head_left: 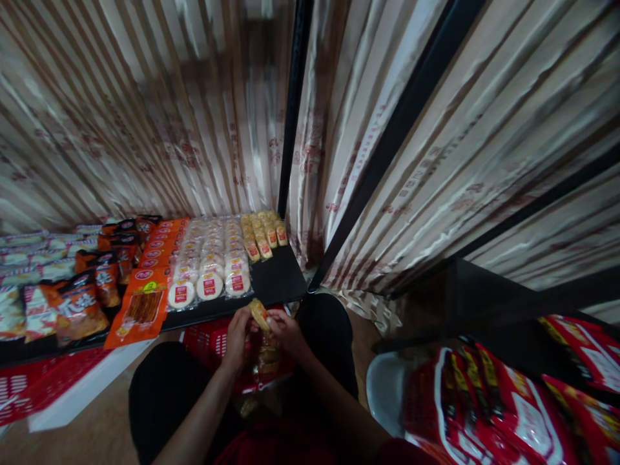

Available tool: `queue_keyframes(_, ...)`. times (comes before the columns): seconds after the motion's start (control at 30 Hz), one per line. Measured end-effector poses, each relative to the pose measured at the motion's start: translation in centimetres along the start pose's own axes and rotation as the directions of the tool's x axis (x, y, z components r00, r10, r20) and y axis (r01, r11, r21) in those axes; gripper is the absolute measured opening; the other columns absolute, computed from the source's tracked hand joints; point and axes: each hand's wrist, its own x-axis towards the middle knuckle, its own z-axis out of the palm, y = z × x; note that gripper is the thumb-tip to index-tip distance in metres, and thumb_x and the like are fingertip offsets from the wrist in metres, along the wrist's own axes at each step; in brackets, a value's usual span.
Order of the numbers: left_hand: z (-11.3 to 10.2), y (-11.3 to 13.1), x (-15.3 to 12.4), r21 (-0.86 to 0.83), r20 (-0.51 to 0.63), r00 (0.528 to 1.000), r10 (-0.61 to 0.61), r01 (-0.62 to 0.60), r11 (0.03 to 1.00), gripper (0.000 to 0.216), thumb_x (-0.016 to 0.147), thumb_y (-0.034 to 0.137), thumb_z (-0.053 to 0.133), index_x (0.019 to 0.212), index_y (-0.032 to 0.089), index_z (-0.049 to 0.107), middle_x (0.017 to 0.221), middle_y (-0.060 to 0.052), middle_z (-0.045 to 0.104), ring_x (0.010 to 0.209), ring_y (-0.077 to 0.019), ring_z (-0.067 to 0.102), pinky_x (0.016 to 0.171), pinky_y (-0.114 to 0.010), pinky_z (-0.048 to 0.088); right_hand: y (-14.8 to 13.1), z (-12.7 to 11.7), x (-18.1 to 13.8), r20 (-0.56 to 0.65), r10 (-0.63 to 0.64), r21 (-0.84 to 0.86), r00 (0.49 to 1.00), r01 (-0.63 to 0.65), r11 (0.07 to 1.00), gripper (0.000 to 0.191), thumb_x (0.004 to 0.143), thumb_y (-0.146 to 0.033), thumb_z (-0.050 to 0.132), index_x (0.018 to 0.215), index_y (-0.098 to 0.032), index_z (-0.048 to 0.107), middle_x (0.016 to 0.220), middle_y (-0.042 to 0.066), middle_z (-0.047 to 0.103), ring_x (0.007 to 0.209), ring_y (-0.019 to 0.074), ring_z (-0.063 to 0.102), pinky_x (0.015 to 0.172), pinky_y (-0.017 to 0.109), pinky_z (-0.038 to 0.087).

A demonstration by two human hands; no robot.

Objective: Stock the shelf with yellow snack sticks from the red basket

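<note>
Between my knees, my left hand (237,337) and my right hand (289,332) both hold a small yellow wrapped snack (258,314) with a reddish label. The fingers of each hand are closed on its sides. Below them is a red plastic basket (201,342), partly covered by my arms, with more yellow wrapped snacks (268,358) inside. Just beyond my hands, rows of similar yellow packets (265,248) lie at the right end of a black shelf (276,278). Round white wrapped crackers (210,284) are lined up beside them.
Orange packets (145,303) and darker orange bags (80,310) fill the shelf leftward. Pleated curtains (217,116) hang behind black posts (382,148). At right, red snack bags (523,407) sit near a white stool (386,387). A second red basket (53,384) is at lower left.
</note>
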Motion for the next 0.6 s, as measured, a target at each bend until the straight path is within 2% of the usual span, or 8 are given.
queue_keyframes(0.1,0.5,0.3,-0.1,0.012,0.043,0.999,0.003,-0.004,1.000,0.037,0.059,0.047,0.066,0.078,0.014,0.061,0.067,0.001,0.061,0.060,-0.0112,0.054,0.058,-0.022,0.042,-0.3,-0.1,0.0,0.008,-0.022,0.013,1.000,0.021,1.000,0.031,0.071,-0.043,0.057,0.092,-0.020,0.060,0.083,0.004,0.066,0.064,0.0145,0.060,0.054,0.027,0.049)
queue_keyframes(0.27,1.1,0.5,-0.1,0.091,0.037,0.999,-0.021,0.018,0.996,0.036,0.059,0.046,0.066,0.078,0.015,0.062,0.069,0.000,0.063,0.062,-0.0132,0.056,0.059,-0.023,0.044,-0.4,-0.2,-0.2,0.022,-0.051,0.014,0.998,0.051,0.999,0.027,0.073,-0.041,0.056,0.090,-0.021,0.060,0.083,0.003,0.066,0.071,0.0162,0.063,0.059,0.027,0.050)
queue_keyframes(0.4,1.5,0.6,0.4,0.140,0.017,1.000,0.025,-0.027,0.990,0.033,0.060,0.044,0.067,0.074,0.015,0.063,0.068,-0.001,0.064,0.064,-0.0141,0.057,0.060,-0.023,0.044,-0.1,-0.3,0.2,0.020,-0.089,-0.020,0.996,0.089,0.996,0.027,0.074,-0.041,0.054,0.090,-0.021,0.060,0.077,0.001,0.065,0.062,0.0133,0.060,0.057,0.025,0.049)
queue_keyframes(0.6,2.6,1.1,1.7,0.167,0.000,0.998,0.067,-0.066,0.984,0.029,0.060,0.040,0.069,0.073,0.015,0.064,0.069,-0.003,0.066,0.066,-0.0156,0.059,0.061,-0.024,0.046,-0.2,-0.5,1.4,-0.059,-0.117,-0.051,0.991,0.114,0.992,0.028,0.075,-0.041,0.052,0.090,-0.019,0.059,0.075,0.000,0.061,0.052,0.0094,0.054,0.048,0.022,0.046)
